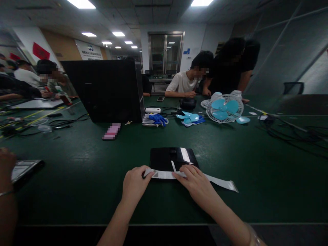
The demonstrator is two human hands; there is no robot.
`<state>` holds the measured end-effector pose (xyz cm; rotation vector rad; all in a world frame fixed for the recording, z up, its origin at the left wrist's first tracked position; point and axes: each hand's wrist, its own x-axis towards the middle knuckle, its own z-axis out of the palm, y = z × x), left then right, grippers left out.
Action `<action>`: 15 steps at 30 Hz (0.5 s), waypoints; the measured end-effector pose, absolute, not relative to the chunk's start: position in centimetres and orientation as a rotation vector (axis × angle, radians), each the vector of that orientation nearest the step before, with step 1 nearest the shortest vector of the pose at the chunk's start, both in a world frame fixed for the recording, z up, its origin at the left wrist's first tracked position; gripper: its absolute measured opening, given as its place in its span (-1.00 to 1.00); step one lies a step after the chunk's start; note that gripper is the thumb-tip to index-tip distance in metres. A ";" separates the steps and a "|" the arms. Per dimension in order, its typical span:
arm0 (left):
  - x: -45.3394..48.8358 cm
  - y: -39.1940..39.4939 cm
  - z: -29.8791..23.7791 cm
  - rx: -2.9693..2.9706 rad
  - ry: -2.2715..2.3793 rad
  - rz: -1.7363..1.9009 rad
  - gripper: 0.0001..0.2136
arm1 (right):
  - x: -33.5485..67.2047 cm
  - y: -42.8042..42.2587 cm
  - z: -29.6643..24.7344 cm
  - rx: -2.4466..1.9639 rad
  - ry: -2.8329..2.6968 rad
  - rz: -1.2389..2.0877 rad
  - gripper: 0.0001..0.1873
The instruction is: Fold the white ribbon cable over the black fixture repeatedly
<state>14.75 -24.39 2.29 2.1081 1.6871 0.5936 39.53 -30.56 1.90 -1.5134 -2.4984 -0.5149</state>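
A long, narrow white strip (166, 175), which looks like folded paper, stretches between my two hands in front of me. My left hand (134, 184) pinches its left end between thumb and fingers. Farther along, my right hand (193, 179) grips the strip, and its free end trails out to the right over the table. Just behind the strip lies a flat black object (160, 157) with rounded corners and a shiny light patch at its right. My hands and the strip cover its near edge, and its kind cannot be made out.
A large black box-like case (107, 92) stands on the green table (77, 191). Nearby are a pink-screened phone (112, 131), blue-and-white gloves (156, 119), a blue-bladed fan (224, 108) and cables (279, 130). Another person's hand (6, 164) is at left beside a device (27, 169). People sit opposite.
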 end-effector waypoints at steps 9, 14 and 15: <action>15.3 -24.6 1.7 2.178 1.758 0.556 -0.69 | 38.4 -31.8 1.2 -1.703 -2.440 -0.311 -0.38; 15.1 -24.8 1.5 2.101 1.746 0.591 -0.53 | 38.7 -32.2 1.4 -1.693 -2.430 -0.200 -0.35; 14.9 -25.0 1.5 2.092 1.752 0.639 -0.46 | 39.0 -32.2 1.6 -1.679 -2.429 -0.186 -0.33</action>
